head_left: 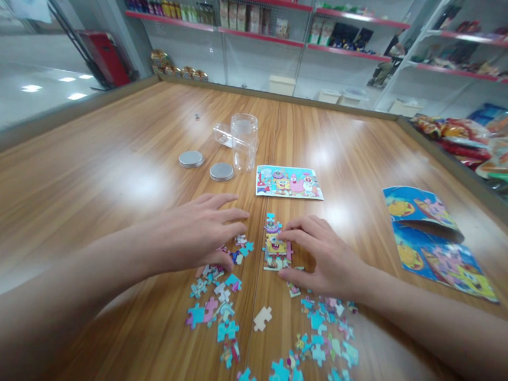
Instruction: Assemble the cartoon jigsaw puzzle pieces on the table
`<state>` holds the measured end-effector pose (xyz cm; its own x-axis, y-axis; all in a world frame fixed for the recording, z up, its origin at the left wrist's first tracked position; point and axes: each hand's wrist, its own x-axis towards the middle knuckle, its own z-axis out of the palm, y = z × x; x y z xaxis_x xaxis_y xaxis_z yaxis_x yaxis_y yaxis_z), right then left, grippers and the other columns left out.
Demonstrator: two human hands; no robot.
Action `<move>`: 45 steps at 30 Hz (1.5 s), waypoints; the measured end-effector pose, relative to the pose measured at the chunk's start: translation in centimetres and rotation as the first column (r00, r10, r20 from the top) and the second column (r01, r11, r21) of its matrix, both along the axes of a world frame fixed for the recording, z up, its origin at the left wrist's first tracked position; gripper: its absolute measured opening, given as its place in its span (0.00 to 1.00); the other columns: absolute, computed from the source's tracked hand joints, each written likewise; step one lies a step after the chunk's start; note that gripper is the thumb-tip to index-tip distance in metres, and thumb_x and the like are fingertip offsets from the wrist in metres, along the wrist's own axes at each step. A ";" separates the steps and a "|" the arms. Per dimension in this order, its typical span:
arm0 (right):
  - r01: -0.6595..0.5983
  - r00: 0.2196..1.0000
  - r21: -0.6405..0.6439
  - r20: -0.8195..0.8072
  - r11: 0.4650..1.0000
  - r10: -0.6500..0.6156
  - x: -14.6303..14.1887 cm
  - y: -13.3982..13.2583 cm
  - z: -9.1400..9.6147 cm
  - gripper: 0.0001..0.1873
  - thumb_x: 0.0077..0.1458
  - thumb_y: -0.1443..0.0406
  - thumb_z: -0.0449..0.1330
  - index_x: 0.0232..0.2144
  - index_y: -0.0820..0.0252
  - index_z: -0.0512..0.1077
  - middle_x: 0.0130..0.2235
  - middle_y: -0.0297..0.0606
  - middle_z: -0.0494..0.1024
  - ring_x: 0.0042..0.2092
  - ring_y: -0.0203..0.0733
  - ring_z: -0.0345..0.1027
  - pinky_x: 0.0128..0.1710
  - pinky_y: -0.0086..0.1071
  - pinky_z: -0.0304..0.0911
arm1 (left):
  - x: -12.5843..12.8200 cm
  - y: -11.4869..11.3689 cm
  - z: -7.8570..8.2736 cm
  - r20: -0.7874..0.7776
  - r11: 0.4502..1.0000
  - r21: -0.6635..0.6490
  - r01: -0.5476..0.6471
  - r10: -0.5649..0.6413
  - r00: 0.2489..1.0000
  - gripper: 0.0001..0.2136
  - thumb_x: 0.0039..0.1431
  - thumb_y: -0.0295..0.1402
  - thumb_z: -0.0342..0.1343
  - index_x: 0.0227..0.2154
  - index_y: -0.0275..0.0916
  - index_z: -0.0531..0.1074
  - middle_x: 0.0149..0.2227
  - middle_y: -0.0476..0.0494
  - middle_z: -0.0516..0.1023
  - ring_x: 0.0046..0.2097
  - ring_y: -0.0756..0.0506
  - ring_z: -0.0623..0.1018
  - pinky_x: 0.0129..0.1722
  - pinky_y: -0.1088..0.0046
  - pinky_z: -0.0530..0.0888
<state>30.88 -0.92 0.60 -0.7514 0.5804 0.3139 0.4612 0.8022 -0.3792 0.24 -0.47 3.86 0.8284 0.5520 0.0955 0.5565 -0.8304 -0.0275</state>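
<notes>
The person's left hand (199, 231) hovers over the loose jigsaw pieces (227, 330) on the left, its fingers spread wide with a broad gap above the thumb, holding nothing that shows. The right hand (328, 257) is at the assembled SpongeBob puzzle section (275, 249), with the index fingertip on its upper right part and the thumb by its lower right edge; finger and thumb stand apart, and one cannot tell whether they grip a piece.

The section lies flat on the wood-grain table (125, 185), between the two hands. Loose pieces, mostly light blue, spread below both hands, and one pale, face-down piece (263, 319) lies between the left and right groups.

Just beyond the section lies a SpongeBob picture card (290, 183). To its left stands an upright clear jar (244, 139), with a second clear container (221, 133) tipped on its side beside it and two silver lids (222, 171) nearer the left hand. A creased blue printed sheet (442, 248) lies beyond the right forearm, and stocked shelves (261, 35) line the far wall.
</notes>
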 end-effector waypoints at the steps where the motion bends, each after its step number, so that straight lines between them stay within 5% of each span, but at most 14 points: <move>1: 0.001 1.000 0.000 0.004 1.000 -0.001 0.0 0.0 0.0 0.31 0.57 0.50 0.67 0.57 0.57 0.70 0.52 0.46 0.74 0.52 0.52 0.67 0.53 0.50 0.64 | 0.2 -0.1 -0.1 -0.002 1.000 -0.014 -0.002 0.002 1.000 0.26 0.54 0.50 0.69 0.50 0.39 0.73 0.59 0.37 0.75 0.62 0.30 0.70 0.57 0.51 0.72; 9: 0.001 1.000 0.011 0.019 1.000 -0.001 0.1 0.1 -0.2 0.31 0.58 0.49 0.67 0.58 0.57 0.70 0.52 0.47 0.73 0.53 0.54 0.67 0.53 0.51 0.65 | 1.6 -0.6 -0.8 0.014 0.998 -0.064 -0.020 0.021 1.000 0.21 0.61 0.47 0.65 0.48 0.36 0.71 0.61 0.31 0.70 0.64 0.32 0.68 0.59 0.51 0.72; 19: 0.006 1.000 0.025 0.024 1.000 -0.007 0.1 0.1 -0.4 0.25 0.60 0.54 0.66 0.57 0.56 0.71 0.52 0.48 0.73 0.54 0.54 0.67 0.53 0.52 0.66 | 1.8 -0.7 -1.2 0.068 0.998 -0.057 0.032 -0.028 0.997 0.06 0.67 0.30 0.57 0.45 0.37 0.72 0.60 0.32 0.70 0.63 0.34 0.69 0.58 0.51 0.72; 27: 0.012 0.999 0.021 0.038 1.000 -0.013 0.2 0.1 -0.2 0.24 0.60 0.54 0.65 0.56 0.56 0.71 0.53 0.48 0.72 0.55 0.55 0.67 0.53 0.53 0.66 | 1.8 -0.7 -0.9 0.078 0.997 -0.069 0.045 -0.040 0.996 0.15 0.62 0.20 0.58 0.50 0.39 0.73 0.59 0.35 0.72 0.63 0.36 0.69 0.59 0.54 0.72; 40: 0.008 1.000 0.030 0.016 1.000 -0.009 0.1 0.1 -0.4 0.24 0.60 0.54 0.65 0.56 0.56 0.71 0.52 0.48 0.73 0.54 0.55 0.67 0.53 0.53 0.66 | 1.7 -0.6 -1.1 0.121 0.995 -0.072 0.065 -0.056 0.991 0.12 0.63 0.20 0.56 0.47 0.38 0.72 0.59 0.34 0.72 0.63 0.36 0.70 0.58 0.54 0.72; 45: 0.010 1.000 0.037 0.015 0.999 -0.010 0.0 0.2 -0.4 0.25 0.60 0.54 0.65 0.56 0.55 0.71 0.52 0.47 0.73 0.53 0.54 0.67 0.52 0.51 0.66 | 1.8 -0.9 -1.0 0.084 0.991 -0.132 0.020 -0.009 0.996 0.20 0.54 0.17 0.58 0.50 0.36 0.69 0.62 0.33 0.69 0.65 0.36 0.68 0.61 0.54 0.71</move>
